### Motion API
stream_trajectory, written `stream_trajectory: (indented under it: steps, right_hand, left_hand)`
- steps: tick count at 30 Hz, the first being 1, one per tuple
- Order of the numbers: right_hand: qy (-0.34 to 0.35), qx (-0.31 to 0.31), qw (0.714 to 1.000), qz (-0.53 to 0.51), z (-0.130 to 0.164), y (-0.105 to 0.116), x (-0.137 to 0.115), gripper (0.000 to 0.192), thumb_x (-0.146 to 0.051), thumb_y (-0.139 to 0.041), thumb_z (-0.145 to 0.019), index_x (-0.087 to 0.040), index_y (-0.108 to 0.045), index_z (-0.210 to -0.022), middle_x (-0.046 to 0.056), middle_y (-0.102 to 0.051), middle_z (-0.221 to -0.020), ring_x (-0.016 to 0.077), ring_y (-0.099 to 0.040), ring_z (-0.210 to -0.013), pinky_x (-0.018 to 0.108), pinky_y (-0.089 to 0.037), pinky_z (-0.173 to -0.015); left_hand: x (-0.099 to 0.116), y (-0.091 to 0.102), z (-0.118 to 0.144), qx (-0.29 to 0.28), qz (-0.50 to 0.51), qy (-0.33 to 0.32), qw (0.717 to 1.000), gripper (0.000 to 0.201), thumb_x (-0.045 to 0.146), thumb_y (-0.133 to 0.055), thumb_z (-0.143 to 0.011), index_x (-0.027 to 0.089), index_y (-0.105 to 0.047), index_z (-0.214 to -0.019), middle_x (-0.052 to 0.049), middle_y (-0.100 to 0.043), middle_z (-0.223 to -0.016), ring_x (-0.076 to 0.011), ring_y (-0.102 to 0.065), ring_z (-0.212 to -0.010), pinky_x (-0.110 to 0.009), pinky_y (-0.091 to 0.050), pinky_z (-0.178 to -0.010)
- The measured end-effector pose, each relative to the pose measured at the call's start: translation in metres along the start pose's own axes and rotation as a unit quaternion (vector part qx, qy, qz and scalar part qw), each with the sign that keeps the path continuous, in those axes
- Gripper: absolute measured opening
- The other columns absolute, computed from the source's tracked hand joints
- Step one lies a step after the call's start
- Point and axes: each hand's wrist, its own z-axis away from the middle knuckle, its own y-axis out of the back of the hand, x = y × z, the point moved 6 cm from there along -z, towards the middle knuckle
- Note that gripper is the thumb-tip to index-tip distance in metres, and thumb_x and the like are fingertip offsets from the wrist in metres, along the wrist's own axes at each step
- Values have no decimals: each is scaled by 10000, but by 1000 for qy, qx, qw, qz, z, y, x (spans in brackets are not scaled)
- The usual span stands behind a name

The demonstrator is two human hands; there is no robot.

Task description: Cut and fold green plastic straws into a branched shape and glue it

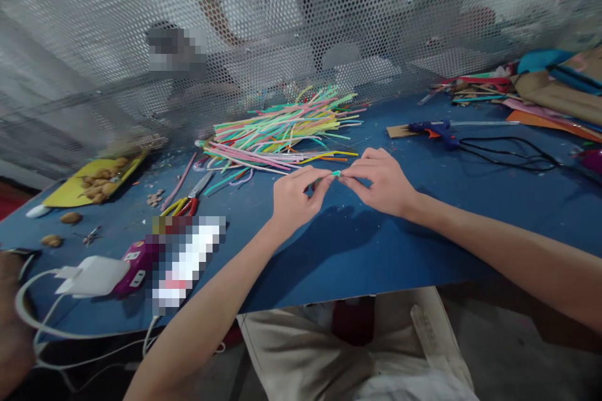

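Note:
My left hand (296,194) and my right hand (379,182) meet fingertip to fingertip over the blue table (423,232), both pinching a small teal-green piece (335,173) between thumbs and forefingers. Just behind the hands lies a wide heap of coloured straws (282,128) in pink, green, yellow and orange, spread toward the mesh wall.
Scissors with red and yellow handles (190,200) lie left of the hands. A blue glue gun (435,130) with a black cable rests at the right, coloured paper sheets (540,94) beyond it. At the left are a yellow tray of nuts (94,178), a white charger (94,276) and a purple power strip (136,266).

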Motion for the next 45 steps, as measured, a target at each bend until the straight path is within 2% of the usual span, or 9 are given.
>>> stream_trajectory:
  steps: [12, 20, 24, 28, 31, 34, 36, 41, 45]
  right_hand:
    - [153, -12, 971, 185, -1, 6, -19, 244, -350, -533, -1030, -254, -725, -914, 2, -747, -857, 210, -514, -878, 401, -310, -756]
    - [197, -26, 966, 167, -3, 14, -18, 157, -305, -564, -1029, -286, -712, -981, -22, -742, -906, 176, -529, -900, 380, -326, -803]
    - [187, 12, 970, 155, -3, 20, -16, 150, -394, -596, -1009, -303, -696, -1074, -22, -741, -1119, 196, -560, -1053, 385, -362, -938]
    - [104, 144, 980, 93, -5, 43, -9, 598, -614, -574, -954, -322, -468, -1464, 88, -489, -1518, 326, -441, -1379, 518, -340, -1125]
    - [29, 218, 974, -59, -3, 53, 10, 706, -689, -381, -986, -262, -351, -1547, 147, -426, -1531, 337, -505, -1323, 539, -438, -1057]
    - [-52, 165, 970, -172, -2, 39, 37, 574, -584, -213, -1059, -252, -532, -1402, 115, -634, -1271, 236, -654, -998, 446, -532, -895]
    - [-71, 79, 981, -160, -3, 23, 48, 442, -499, -337, -1068, -241, -643, -1256, 85, -708, -1099, 206, -667, -919, 392, -542, -857]
    - [17, -61, 991, -117, -3, -4, 38, 370, -374, -592, -996, -244, -635, -1340, 61, -750, -1097, 189, -674, -915, 379, -533, -917]
    - [99, -72, 983, -137, -1, -12, 21, 313, -334, -611, -994, -240, -696, -1280, 64, -781, -1066, 181, -708, -899, 342, -536, -866]
  left_hand:
    - [9, 4, -1, -24, -231, -130, 964, 177, 321, -597, -988, 248, -758, -1002, -12, -725, -768, -151, -653, -700, -317, -345, -608]
    - [13, -1, 2, -93, -236, -220, 942, 205, 324, -565, -1008, 232, -748, -999, -19, -713, -791, -145, -603, -685, -326, -356, -624]
    - [8, -5, 2, -119, -189, -167, 960, 249, 340, -533, -1023, 245, -763, -1027, -25, -741, -847, -143, -653, -748, -306, -388, -653]
    - [-7, -6, -1, -111, -127, -41, 985, 269, 374, -532, -1021, 260, -775, -1046, -20, -780, -941, -150, -707, -831, -273, -422, -672]
    - [-16, -6, -3, -111, -91, 28, 989, 281, 400, -545, -1008, 246, -779, -1036, -19, -793, -968, -158, -717, -838, -260, -451, -703]
    - [-18, -4, -5, -111, -58, 55, 991, 297, 401, -541, -1007, 226, -780, -1002, -18, -793, -931, -151, -703, -786, -251, -457, -700]
    - [-17, -3, -6, -104, -44, 50, 992, 300, 396, -536, -1009, 216, -776, -990, -20, -788, -904, -149, -699, -786, -250, -463, -723]
    - [-16, -12, -1, -114, -39, 17, 993, 283, 379, -521, -1022, 208, -746, -1025, -39, -774, -961, -159, -702, -849, -260, -468, -753]
    - [-13, -22, 1, -119, -14, -9, 993, 276, 346, -498, -1034, 185, -720, -1003, -49, -741, -897, -160, -676, -809, -273, -472, -739]
